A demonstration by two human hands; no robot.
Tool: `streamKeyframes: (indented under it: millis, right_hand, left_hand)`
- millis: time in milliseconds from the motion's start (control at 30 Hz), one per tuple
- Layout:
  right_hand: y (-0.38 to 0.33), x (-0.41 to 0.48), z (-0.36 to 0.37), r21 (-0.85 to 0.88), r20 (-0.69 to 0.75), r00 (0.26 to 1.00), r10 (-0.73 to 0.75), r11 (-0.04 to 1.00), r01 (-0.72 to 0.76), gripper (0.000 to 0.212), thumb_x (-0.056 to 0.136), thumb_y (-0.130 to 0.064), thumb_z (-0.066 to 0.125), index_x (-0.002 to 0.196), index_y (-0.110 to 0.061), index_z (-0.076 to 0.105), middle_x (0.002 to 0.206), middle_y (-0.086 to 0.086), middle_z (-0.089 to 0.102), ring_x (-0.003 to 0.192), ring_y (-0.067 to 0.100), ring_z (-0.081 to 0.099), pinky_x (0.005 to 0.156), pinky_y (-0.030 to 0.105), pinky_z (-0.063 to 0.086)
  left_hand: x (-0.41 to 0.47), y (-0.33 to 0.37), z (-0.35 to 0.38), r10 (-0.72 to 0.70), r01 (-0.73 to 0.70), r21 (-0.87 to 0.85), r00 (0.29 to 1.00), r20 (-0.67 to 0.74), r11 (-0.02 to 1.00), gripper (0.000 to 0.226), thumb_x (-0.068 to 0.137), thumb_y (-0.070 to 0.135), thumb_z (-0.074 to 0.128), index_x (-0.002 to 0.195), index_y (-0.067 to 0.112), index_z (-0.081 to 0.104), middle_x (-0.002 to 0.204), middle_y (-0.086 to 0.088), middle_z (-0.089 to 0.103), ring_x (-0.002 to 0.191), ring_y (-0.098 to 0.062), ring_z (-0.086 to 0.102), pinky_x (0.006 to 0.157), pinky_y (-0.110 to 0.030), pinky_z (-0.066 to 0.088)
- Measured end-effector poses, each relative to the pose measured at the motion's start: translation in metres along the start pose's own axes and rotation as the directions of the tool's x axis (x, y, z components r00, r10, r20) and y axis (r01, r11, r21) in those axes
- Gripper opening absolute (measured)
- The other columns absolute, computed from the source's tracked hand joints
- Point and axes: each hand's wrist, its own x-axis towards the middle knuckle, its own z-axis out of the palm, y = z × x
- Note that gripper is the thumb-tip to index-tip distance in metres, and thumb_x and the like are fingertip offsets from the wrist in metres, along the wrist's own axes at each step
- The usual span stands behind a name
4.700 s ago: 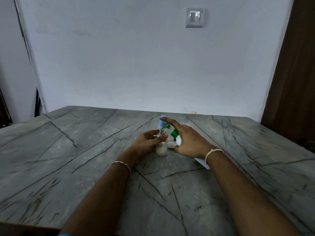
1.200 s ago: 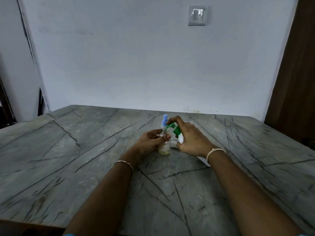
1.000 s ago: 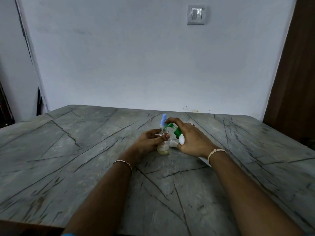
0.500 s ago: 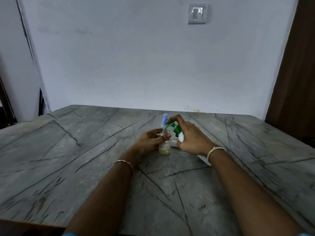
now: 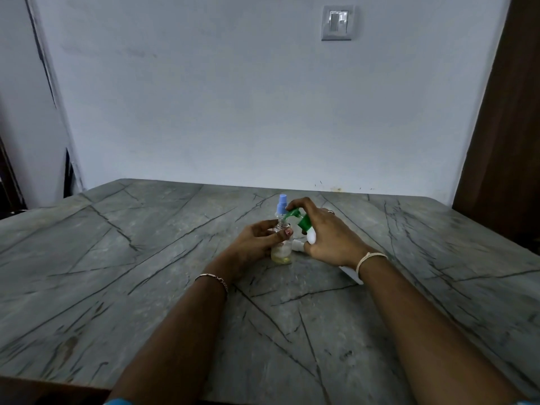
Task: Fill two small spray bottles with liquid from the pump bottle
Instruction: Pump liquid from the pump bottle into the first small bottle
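From my end, the grey veined table [image 5: 146, 258] fills the lower view, with both forearms reaching in over it. On the left wrist I see a thin chain bracelet [image 5: 211, 277]. The left hand [image 5: 257, 238] has its fingers and thumb curled round the upper part of a small clear spray bottle [image 5: 282, 254]. This bottle stands upright on the table near the middle, its top off and a shallow layer of yellowish liquid at the bottom.

Just behind it stands a second one, the blue-capped spray bottle [image 5: 282, 204], upright and closed; I cannot tell whether the left fingers touch it.

To the right, the pump bottle [image 5: 311, 236] is tilted, with its white base [image 5: 349, 273] low toward me. Its green pump head [image 5: 294, 214] points left, and the nozzle tip sits at the open mouth of the clear bottle. The right hand [image 5: 330, 235] is wrapped round the pump bottle's body, with one finger arched over the top of the green head. A small white piece [image 5: 296, 244] lies on the table between the clear bottle and the right hand — I cannot make out what it is.

A pale band [image 5: 369, 258] circles the right wrist. A wall switch [image 5: 337, 21] is high on the wall, and a dark wooden door [image 5: 511, 112] runs down the right edge.
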Motion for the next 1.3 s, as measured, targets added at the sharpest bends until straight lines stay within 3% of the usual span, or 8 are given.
streamKeyframes:
  millis: [167, 333, 500, 667, 833, 1067, 1167, 1300]
  right_hand:
    - [-0.0009, 0.0005, 0.0022, -0.01, -0.013, 1.0, 0.003, 1.0, -0.003, 0.074, 0.073, -0.012, 0.068, 0.124, -0.047, 0.028, 0.096, 0.006, 0.061, 0.084, 0.018, 0.052, 0.071, 0.041, 0.051]
    - [0.0001, -0.0035, -0.0003, -0.023, 0.005, 1.0, 0.002, 1.0, -0.002, 0.079, 0.076, -0.019, 0.072, 0.13, -0.053, 0.025, 0.092, 0.005, 0.06, 0.083, 0.019, 0.053, 0.071, 0.041, 0.052]
    - [-0.0001, -0.0028, -0.0018, -0.023, 0.014, 1.0, 0.004, 1.0, -0.004, 0.077, 0.077, -0.02, 0.073, 0.129, -0.052, 0.026, 0.093, 0.006, 0.061, 0.082, 0.019, 0.054, 0.072, 0.042, 0.052]
    - [-0.0025, 0.0016, 0.0004, -0.022, -0.001, 1.0, 0.006, 1.0, -0.006, 0.074, 0.073, -0.01, 0.068, 0.124, -0.045, 0.028, 0.096, 0.009, 0.06, 0.084, 0.021, 0.053, 0.072, 0.044, 0.052]
    - [-0.0022, 0.001, 0.0018, -0.033, -0.016, 1.0, -0.007, 0.999, 0.006, 0.074, 0.073, -0.013, 0.069, 0.127, -0.045, 0.028, 0.095, 0.005, 0.06, 0.084, 0.021, 0.054, 0.071, 0.04, 0.051]
    - [0.0009, -0.0028, -0.0004, -0.067, -0.005, 1.0, -0.014, 0.998, 0.014, 0.08, 0.077, -0.024, 0.074, 0.133, -0.051, 0.023, 0.091, 0.002, 0.059, 0.084, 0.019, 0.054, 0.071, 0.038, 0.05]
    - [0.0006, -0.0016, -0.0009, -0.042, 0.008, 1.0, -0.013, 0.999, 0.013, 0.076, 0.077, -0.02, 0.073, 0.129, -0.049, 0.026, 0.09, 0.003, 0.059, 0.083, 0.019, 0.053, 0.071, 0.041, 0.051]
    - [-0.001, 0.0016, -0.0006, -0.006, 0.005, 1.0, -0.008, 1.0, 0.008, 0.071, 0.075, -0.013, 0.069, 0.124, -0.045, 0.029, 0.095, 0.007, 0.06, 0.084, 0.02, 0.053, 0.071, 0.04, 0.051]
  left_hand:
    - [-0.0002, -0.0007, -0.0001, 0.013, -0.013, 0.004, 1.0, 0.019, 1.0, 0.049, 0.083, 0.027, 0.07, 0.127, 0.015, 0.056, 0.114, -0.006, 0.068, 0.101, -0.017, 0.067, 0.086, -0.029, 0.055]
    - [-0.0019, 0.0003, 0.0006, 0.037, -0.037, 0.011, 0.999, 0.031, 0.999, 0.026, 0.086, 0.026, 0.066, 0.111, 0.024, 0.059, 0.113, -0.007, 0.068, 0.099, -0.014, 0.066, 0.083, -0.026, 0.055]
    - [-0.0022, -0.0011, 0.0007, 0.077, -0.078, 0.024, 0.996, 0.043, 0.997, 0.017, 0.088, 0.022, 0.063, 0.104, 0.025, 0.06, 0.112, -0.008, 0.068, 0.097, -0.012, 0.066, 0.08, -0.023, 0.055]
    - [-0.0008, -0.0009, -0.0018, 0.064, -0.066, 0.022, 0.997, 0.051, 0.998, 0.022, 0.083, 0.027, 0.067, 0.105, 0.026, 0.062, 0.111, -0.005, 0.069, 0.098, -0.012, 0.066, 0.079, -0.024, 0.055]
    - [0.0003, -0.001, -0.0022, 0.043, -0.044, 0.016, 0.998, 0.038, 0.999, 0.049, 0.066, 0.039, 0.071, 0.111, 0.024, 0.061, 0.112, -0.005, 0.069, 0.103, -0.017, 0.065, 0.087, -0.031, 0.054]
    - [0.0019, -0.0031, -0.0022, 0.064, -0.065, 0.008, 0.998, 0.027, 0.998, 0.029, 0.078, 0.028, 0.07, 0.106, 0.027, 0.062, 0.107, -0.002, 0.07, 0.097, -0.013, 0.067, 0.08, -0.025, 0.055]
    - [0.0009, -0.0029, -0.002, 0.071, -0.072, 0.001, 0.997, 0.029, 0.997, 0.024, 0.078, 0.029, 0.071, 0.1, 0.031, 0.062, 0.103, 0.001, 0.071, 0.092, -0.009, 0.069, 0.074, -0.022, 0.055]
    - [0.0015, -0.0031, -0.0025, 0.063, -0.063, -0.005, 0.998, 0.027, 0.998, 0.03, 0.08, 0.028, 0.071, 0.109, 0.025, 0.062, 0.103, 0.0, 0.072, 0.09, -0.008, 0.069, 0.074, -0.022, 0.055]
